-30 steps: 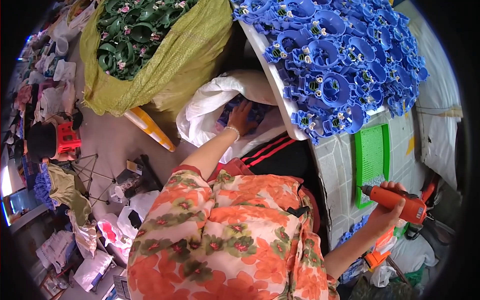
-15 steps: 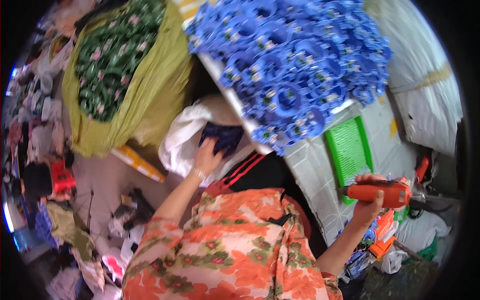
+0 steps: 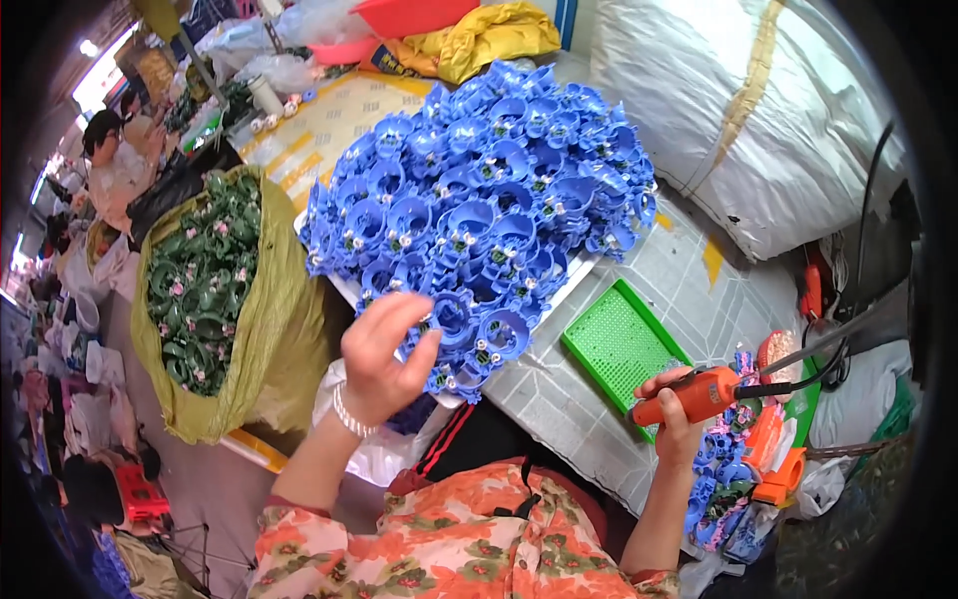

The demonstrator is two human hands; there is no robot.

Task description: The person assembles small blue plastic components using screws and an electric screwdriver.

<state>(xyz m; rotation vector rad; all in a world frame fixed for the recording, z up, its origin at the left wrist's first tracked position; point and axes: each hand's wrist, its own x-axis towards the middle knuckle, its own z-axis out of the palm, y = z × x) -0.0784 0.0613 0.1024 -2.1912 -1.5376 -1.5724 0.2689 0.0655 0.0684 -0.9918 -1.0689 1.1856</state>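
A big heap of blue plastic flower-shaped pieces [image 3: 499, 180], with small white and green parts in them, is piled on a white-edged tray [image 3: 574, 280]. My left hand [image 3: 384, 354] is over the near left edge of the heap. Its thumb and fingers are apart, and I see nothing held in it. In my right hand [image 3: 674, 414] is an orange electric screwdriver [image 3: 689, 396], its black cord trailing right and its tip pointing down left. The tool overlaps the near corner of a green perforated tray [image 3: 619, 334]. Below my left wrist lies a white bag [image 3: 364, 464] with dark blue pieces inside.
To the left stands a yellow-green sack [image 3: 284, 339] full of dark green pieces with pink bits. A large white sack [image 3: 738, 110] is at the far right. Blue pieces and an orange item [image 3: 778, 477] lie right of my right forearm. Another person [image 3: 110, 170] is at far left.
My left hand has come up out of the white bag to the heap. The view has shifted, and the screwdriver now tilts down to the left.
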